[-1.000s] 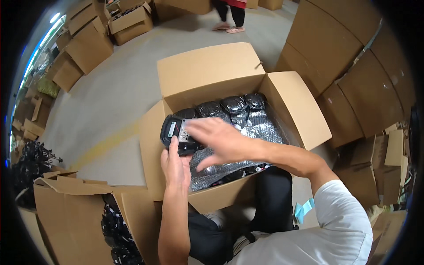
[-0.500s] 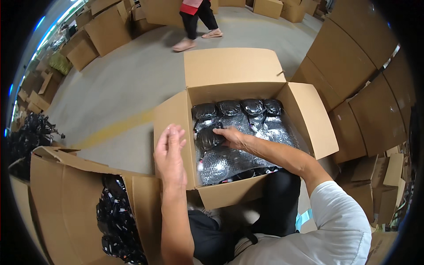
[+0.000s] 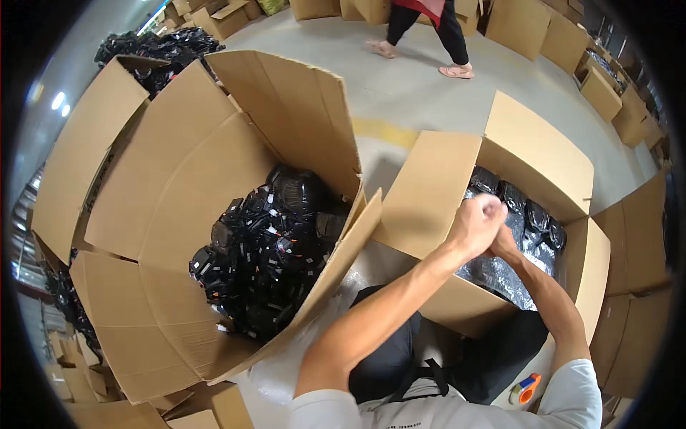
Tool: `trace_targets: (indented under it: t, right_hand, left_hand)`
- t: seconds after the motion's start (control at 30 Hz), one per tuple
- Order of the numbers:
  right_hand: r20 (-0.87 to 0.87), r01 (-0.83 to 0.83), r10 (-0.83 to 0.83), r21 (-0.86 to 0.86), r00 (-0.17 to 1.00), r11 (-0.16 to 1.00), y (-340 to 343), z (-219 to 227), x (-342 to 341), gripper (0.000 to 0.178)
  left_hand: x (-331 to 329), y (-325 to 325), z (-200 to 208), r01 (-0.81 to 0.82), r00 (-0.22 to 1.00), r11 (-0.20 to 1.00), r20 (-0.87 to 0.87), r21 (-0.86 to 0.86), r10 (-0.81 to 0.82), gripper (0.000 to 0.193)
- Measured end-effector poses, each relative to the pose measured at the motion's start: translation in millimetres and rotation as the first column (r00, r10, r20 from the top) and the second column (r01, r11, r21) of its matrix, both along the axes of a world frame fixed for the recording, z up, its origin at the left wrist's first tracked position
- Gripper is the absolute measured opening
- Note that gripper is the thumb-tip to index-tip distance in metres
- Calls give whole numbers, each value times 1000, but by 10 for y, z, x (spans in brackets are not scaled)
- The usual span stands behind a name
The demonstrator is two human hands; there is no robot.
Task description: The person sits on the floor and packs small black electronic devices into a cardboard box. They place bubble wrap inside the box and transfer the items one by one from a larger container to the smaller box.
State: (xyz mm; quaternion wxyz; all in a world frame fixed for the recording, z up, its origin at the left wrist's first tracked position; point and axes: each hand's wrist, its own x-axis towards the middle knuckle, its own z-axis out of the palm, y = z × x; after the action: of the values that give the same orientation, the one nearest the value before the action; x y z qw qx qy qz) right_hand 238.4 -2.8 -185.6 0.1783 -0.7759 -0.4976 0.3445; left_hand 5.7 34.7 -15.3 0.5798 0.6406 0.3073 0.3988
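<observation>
My left hand (image 3: 479,224) is over the left part of the open carton (image 3: 437,189), its fingers curled in. Whatever may be inside them is hidden. Close behind it is my right hand (image 3: 504,242), with its fingers blocked from sight by the left. Inside the carton, several black wrapped bundles (image 3: 537,216) stand in a row along the far wall. Clear bubble wrap (image 3: 500,274) lies in front of them. To my left, a large open carton (image 3: 171,193) holds a heap of black bundles (image 3: 268,247) with small white connectors.
An orange tape dispenser (image 3: 527,390) lies by my right leg. More cartons are stacked at the right (image 3: 632,250) and along the far side. A person in dark trousers (image 3: 429,32) walks across the grey floor. Another black pile (image 3: 161,50) rises behind the large carton.
My view has swung left, showing the large carton's inside. My left hand has moved over the packing carton beside my right. The bundle seen in my right hand earlier is now out of sight.
</observation>
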Motion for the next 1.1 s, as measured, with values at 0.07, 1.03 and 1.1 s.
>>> trace_targets:
  t: [0.07, 1.03, 1.1]
  right_hand:
    - [38, -101, 102, -34, 994, 994, -145, 201, 24, 52]
    - [-221, 391, -412, -135, 884, 910, -1867, 428, 743, 37]
    - [-256, 372, -392, -122, 884, 920, -1842, 427, 722, 40]
  left_hand:
    - [-516, -14, 372, 190, 982, 981, -12, -23, -191, 24]
    - [-3950, 489, -1902, -178, 404, 961, -907, -210, -123, 103]
    - [-3906, 485, -1818, -220, 514, 914, -837, -341, -188, 96]
